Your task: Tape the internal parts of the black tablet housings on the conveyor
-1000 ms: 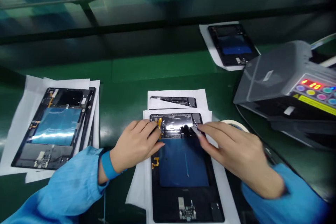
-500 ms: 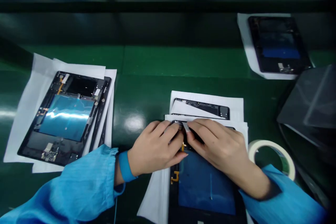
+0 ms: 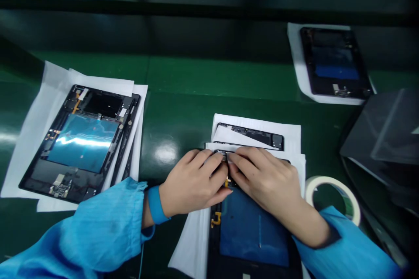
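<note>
An opened tablet (image 3: 255, 226) lies in front of me on white sheets, its blue-filmed battery area and orange flex cables exposed. My left hand (image 3: 196, 183) bends over its upper left corner, fingers curled and pressed together by a small silver part; whatever they pinch is hidden. Close beside it, my right hand (image 3: 268, 178) has its thumb and fingers closed at the same top edge. Only a bit of a small grey strip (image 3: 228, 156) shows at the right fingertips; the rest is covered.
On the left, another opened tablet (image 3: 85, 139) tops a pile interleaved with white paper (image 3: 29, 139). A further tablet (image 3: 335, 63) lies at the back right. A tape roll (image 3: 309, 194) sits by my right forearm, with a dark grey box-like object (image 3: 379, 135) beyond it.
The right fingertips have moved slightly left and down against the tablet's top edge, and the grey strip between them shows much less. The left hand stays nearly still. The view has shifted slightly.
</note>
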The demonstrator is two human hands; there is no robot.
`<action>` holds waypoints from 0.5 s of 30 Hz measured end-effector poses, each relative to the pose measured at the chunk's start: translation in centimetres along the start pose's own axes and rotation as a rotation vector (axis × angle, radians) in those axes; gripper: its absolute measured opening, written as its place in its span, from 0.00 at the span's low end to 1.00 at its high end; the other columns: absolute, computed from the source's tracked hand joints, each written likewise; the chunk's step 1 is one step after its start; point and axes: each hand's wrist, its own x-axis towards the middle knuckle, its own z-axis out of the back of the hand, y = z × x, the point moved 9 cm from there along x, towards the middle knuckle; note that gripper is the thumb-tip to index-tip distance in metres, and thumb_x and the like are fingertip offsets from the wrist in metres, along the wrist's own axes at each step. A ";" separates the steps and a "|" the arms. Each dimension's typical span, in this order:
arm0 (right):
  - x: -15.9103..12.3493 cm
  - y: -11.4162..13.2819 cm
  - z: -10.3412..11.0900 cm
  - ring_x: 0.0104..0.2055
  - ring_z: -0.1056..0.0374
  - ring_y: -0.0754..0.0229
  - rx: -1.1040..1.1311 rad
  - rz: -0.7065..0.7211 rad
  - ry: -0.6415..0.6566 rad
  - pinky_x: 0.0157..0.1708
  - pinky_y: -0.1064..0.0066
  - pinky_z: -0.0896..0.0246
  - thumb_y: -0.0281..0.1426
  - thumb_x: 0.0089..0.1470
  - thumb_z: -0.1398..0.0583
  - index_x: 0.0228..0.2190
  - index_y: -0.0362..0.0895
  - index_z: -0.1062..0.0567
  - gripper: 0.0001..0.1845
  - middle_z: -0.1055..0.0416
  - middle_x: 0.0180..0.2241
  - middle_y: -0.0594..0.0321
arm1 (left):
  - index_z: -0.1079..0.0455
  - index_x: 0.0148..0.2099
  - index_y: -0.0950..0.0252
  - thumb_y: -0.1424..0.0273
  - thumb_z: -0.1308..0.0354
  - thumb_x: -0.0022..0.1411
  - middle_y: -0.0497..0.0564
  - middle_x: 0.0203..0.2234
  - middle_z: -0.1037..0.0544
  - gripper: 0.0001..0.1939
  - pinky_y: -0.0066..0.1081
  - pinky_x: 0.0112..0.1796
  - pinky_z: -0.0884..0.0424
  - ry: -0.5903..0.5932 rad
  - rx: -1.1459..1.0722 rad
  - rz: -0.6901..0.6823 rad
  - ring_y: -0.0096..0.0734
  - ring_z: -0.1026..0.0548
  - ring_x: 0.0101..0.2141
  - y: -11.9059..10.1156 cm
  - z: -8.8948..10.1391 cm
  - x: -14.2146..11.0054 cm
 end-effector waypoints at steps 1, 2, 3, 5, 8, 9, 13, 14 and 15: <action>0.1 0.1 0.0 0.33 0.31 0.63 -0.006 0.001 0.012 0.28 0.69 0.42 0.27 0.63 0.41 0.36 0.42 0.22 0.06 0.22 0.36 0.62 | 0.26 0.47 0.69 0.59 0.45 0.71 0.59 0.46 0.21 0.18 0.41 0.44 0.29 -0.006 0.000 -0.003 0.45 0.25 0.46 0.0 0.0 0.0; 0.3 0.3 -0.1 0.33 0.32 0.63 -0.014 0.002 0.033 0.26 0.69 0.43 0.26 0.63 0.41 0.35 0.42 0.22 0.07 0.23 0.35 0.61 | 0.26 0.47 0.69 0.59 0.45 0.71 0.59 0.46 0.20 0.17 0.41 0.44 0.28 -0.014 -0.002 -0.006 0.45 0.24 0.46 0.1 0.1 0.1; 0.4 0.5 -0.2 0.32 0.33 0.62 -0.023 0.000 0.060 0.25 0.68 0.44 0.25 0.62 0.42 0.34 0.42 0.22 0.08 0.23 0.34 0.60 | 0.26 0.47 0.69 0.60 0.45 0.70 0.59 0.45 0.20 0.17 0.41 0.44 0.28 -0.022 -0.008 -0.010 0.45 0.24 0.46 0.1 0.2 0.1; 0.8 1.0 -0.4 0.31 0.34 0.61 -0.045 -0.008 0.114 0.23 0.67 0.46 0.23 0.60 0.43 0.32 0.42 0.23 0.09 0.26 0.32 0.59 | 0.26 0.48 0.70 0.62 0.46 0.70 0.60 0.45 0.20 0.16 0.41 0.45 0.28 -0.032 -0.016 -0.011 0.46 0.24 0.46 0.2 0.4 0.3; 1.4 1.7 -0.6 0.32 0.34 0.59 -0.077 -0.025 0.153 0.23 0.67 0.44 0.22 0.57 0.41 0.29 0.43 0.23 0.08 0.27 0.33 0.60 | 0.27 0.50 0.72 0.65 0.48 0.71 0.63 0.45 0.20 0.16 0.43 0.44 0.27 -0.031 -0.004 -0.022 0.48 0.24 0.45 0.6 0.4 0.6; 1.5 1.9 -0.6 0.34 0.34 0.59 -0.084 -0.025 0.153 0.24 0.67 0.41 0.23 0.57 0.41 0.30 0.43 0.23 0.07 0.26 0.35 0.60 | 0.27 0.51 0.73 0.66 0.48 0.71 0.64 0.45 0.21 0.16 0.44 0.43 0.27 -0.032 0.006 -0.033 0.49 0.24 0.45 0.7 0.4 0.7; -0.3 1.0 1.1 0.44 0.31 0.60 -0.098 -0.003 0.066 0.41 0.68 0.32 0.31 0.62 0.43 0.41 0.44 0.21 0.10 0.24 0.47 0.62 | 0.30 0.55 0.73 0.67 0.50 0.71 0.65 0.46 0.23 0.17 0.47 0.42 0.26 -0.009 0.041 -0.084 0.53 0.25 0.45 0.9 0.2 1.1; -1.6 0.2 2.2 0.46 0.31 0.60 -0.107 -0.006 0.018 0.44 0.69 0.33 0.32 0.64 0.44 0.44 0.44 0.22 0.12 0.24 0.48 0.63 | 0.30 0.56 0.73 0.67 0.49 0.72 0.65 0.46 0.23 0.17 0.47 0.42 0.26 0.007 0.047 -0.089 0.53 0.26 0.45 0.9 0.0 1.1; -3.1 -0.9 3.5 0.47 0.31 0.61 -0.123 -0.021 -0.037 0.46 0.69 0.34 0.32 0.65 0.44 0.45 0.45 0.22 0.12 0.24 0.48 0.63 | 0.31 0.56 0.73 0.68 0.49 0.72 0.65 0.46 0.24 0.17 0.48 0.42 0.26 0.022 0.051 -0.093 0.53 0.26 0.45 0.9 -0.1 1.2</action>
